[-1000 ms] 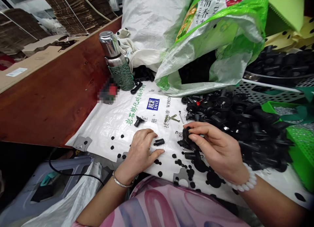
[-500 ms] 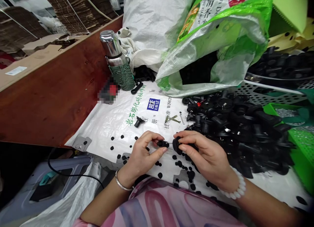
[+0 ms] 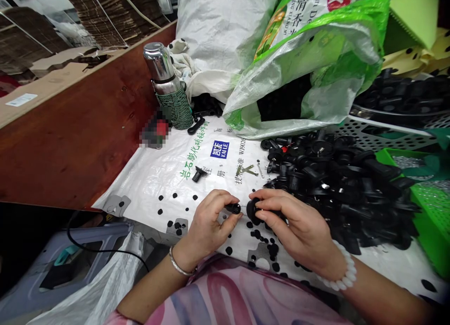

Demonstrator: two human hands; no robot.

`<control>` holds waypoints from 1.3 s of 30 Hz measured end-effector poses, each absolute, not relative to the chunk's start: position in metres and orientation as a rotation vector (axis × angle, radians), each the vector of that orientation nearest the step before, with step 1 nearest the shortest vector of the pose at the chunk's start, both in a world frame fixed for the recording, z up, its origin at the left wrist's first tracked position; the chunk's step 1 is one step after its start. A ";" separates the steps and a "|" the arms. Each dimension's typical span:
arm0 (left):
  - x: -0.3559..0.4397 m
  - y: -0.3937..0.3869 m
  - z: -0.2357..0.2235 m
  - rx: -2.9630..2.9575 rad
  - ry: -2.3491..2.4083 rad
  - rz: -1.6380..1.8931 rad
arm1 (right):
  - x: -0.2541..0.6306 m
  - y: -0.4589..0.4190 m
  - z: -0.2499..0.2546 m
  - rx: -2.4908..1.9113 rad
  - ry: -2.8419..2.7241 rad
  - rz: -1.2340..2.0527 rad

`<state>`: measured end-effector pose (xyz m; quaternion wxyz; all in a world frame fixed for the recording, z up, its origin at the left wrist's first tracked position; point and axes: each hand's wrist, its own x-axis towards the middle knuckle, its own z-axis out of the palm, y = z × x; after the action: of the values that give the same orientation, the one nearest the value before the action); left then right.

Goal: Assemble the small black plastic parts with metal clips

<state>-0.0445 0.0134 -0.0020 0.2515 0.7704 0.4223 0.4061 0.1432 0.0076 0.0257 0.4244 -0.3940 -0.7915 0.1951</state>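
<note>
My left hand (image 3: 208,222) pinches a small black cylindrical piece (image 3: 233,208) between thumb and fingers. My right hand (image 3: 293,224) grips a round black plastic part (image 3: 252,209) at its fingertips. The two pieces are held end to end, almost touching, just above the white printed sheet (image 3: 165,175). A big heap of black plastic parts (image 3: 337,180) lies right beside my right hand.
A steel flask (image 3: 167,86) stands at the back left by the red-brown board (image 3: 77,133). A green and white bag (image 3: 309,53) lies open behind the heap. Green trays (image 3: 427,212) sit at the right. One loose black part (image 3: 198,173) lies on the sheet.
My left hand picked the small black piece up off the sheet. My right hand brought the round part leftward from the heap to meet it.
</note>
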 end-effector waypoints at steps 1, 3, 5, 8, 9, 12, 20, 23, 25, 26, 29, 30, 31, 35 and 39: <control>-0.044 0.012 -0.001 2.110 1.130 1.095 | 0.142 0.007 0.025 -0.955 -2.020 0.439; -0.044 0.010 0.000 2.132 1.080 1.066 | 0.140 0.006 0.024 -0.871 -2.088 0.339; -0.045 0.007 0.000 2.150 1.036 1.055 | 0.138 0.004 0.023 -0.812 -2.113 0.286; -0.047 0.004 -0.001 2.162 0.986 1.052 | 0.137 0.001 0.021 -0.859 -2.057 0.407; -0.048 0.003 -0.002 2.161 0.965 1.039 | 0.138 -0.001 0.020 -0.897 -2.026 0.469; -0.049 -0.003 -0.004 2.144 0.895 0.962 | 0.140 -0.010 0.020 -0.975 -1.969 0.552; -0.052 -0.029 -0.006 1.952 0.886 0.644 | 0.155 -0.050 0.010 -0.919 -2.300 0.257; -0.048 -0.039 -0.004 1.967 0.832 0.531 | 0.157 -0.063 0.002 -0.911 -2.303 0.193; -0.046 -0.046 -0.003 2.001 0.809 0.494 | 0.158 -0.071 -0.001 -0.951 -2.287 0.176; -0.044 -0.049 -0.004 2.013 0.809 0.495 | 0.158 -0.075 -0.002 -0.981 -2.281 0.167; -0.039 -0.057 -0.009 2.018 0.817 0.549 | 0.161 -0.085 -0.001 -1.069 -2.267 0.144; -0.037 -0.059 -0.011 2.021 0.814 0.565 | 0.162 -0.088 0.000 -1.098 -2.264 0.144; -0.035 -0.061 -0.014 2.032 0.807 0.579 | 0.164 -0.091 0.000 -1.124 -2.262 0.143; -0.026 -0.067 -0.020 2.107 0.787 0.617 | 0.168 -0.103 0.002 -1.204 -2.234 0.163; -0.021 -0.070 -0.020 2.049 0.824 0.656 | 0.171 -0.106 0.005 -1.297 -2.185 0.161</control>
<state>-0.0207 -0.0700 -0.0199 0.4068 0.8124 0.3268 0.2602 0.1710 -0.1055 0.0054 0.2934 -0.4869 -0.8205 0.0603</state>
